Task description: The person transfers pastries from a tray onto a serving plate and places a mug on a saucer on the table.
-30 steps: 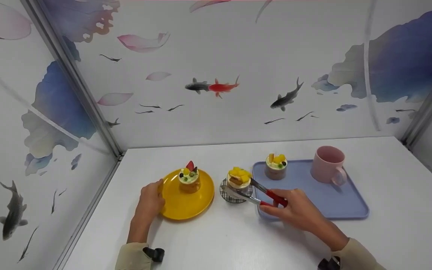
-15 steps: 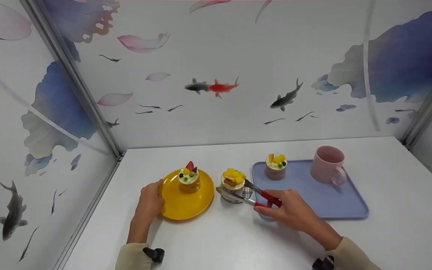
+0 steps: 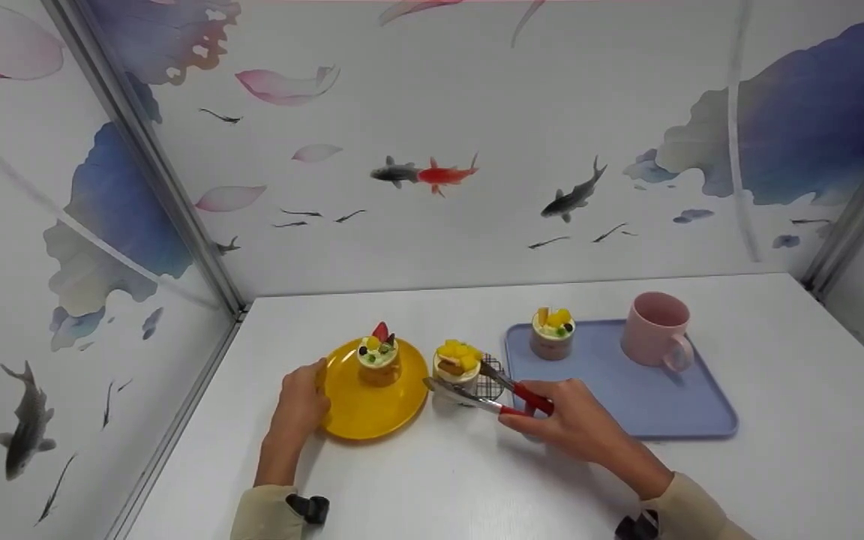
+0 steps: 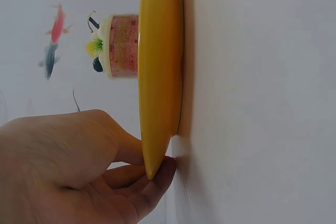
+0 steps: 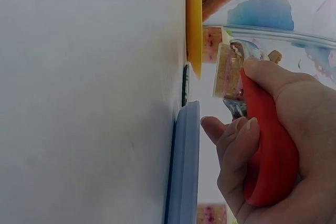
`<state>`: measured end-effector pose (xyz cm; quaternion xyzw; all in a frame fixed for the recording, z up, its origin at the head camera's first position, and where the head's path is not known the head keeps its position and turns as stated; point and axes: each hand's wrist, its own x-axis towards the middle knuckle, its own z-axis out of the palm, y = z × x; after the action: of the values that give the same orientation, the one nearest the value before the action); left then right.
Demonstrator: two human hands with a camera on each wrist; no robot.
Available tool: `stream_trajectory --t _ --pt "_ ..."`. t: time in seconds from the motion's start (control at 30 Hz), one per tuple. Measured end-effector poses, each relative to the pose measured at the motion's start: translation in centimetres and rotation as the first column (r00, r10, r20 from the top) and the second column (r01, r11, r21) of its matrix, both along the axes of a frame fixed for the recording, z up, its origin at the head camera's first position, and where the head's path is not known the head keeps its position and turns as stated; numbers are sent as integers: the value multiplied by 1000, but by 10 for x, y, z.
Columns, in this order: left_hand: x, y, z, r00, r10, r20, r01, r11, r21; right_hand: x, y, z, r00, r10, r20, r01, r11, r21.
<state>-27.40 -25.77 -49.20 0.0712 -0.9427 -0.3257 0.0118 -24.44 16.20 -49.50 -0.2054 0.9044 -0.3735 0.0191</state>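
Observation:
My left hand (image 3: 302, 401) pinches the left rim of a yellow plate (image 3: 349, 416), thumb on top and fingers beneath, as the left wrist view (image 4: 94, 166) shows. On that plate stands a small dessert cup (image 3: 379, 369) topped with a strawberry. My right hand (image 3: 573, 421) grips red-handled metal tongs (image 3: 533, 397). Between the tongs' tips is a second dessert cup (image 3: 456, 365) with yellow fruit cubes, held up off the table just right of the plate. Partly under it lies a round checked coaster (image 3: 490, 379).
A blue tray (image 3: 672, 416) lies on the right, carrying a third dessert cup (image 3: 552, 337) and a pink mug (image 3: 651, 330). The white table (image 3: 432, 491) meets printed wall panels at the back and left.
The right hand has moved left with the tongs, carrying the yellow-fruit dessert cup from above the coaster towards the plate. More of the coaster shows. The left hand and plate have stayed put.

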Motion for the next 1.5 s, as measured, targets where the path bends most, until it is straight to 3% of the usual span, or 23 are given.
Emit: stream_trajectory --t 0.9,1.17,1.5 --pt "-1 0 -1 1000 -5 -1 5 1000 16 -3 -23 -1 999 25 20 -25 1000 -16" --pt "-1 -1 -1 999 -31 -35 30 999 -22 -6 -31 -5 996 73 -55 -74 997 -28" --pt "-2 -1 -2 1000 -17 -13 17 1000 -8 -8 -43 -6 995 92 -40 -94 994 -47"
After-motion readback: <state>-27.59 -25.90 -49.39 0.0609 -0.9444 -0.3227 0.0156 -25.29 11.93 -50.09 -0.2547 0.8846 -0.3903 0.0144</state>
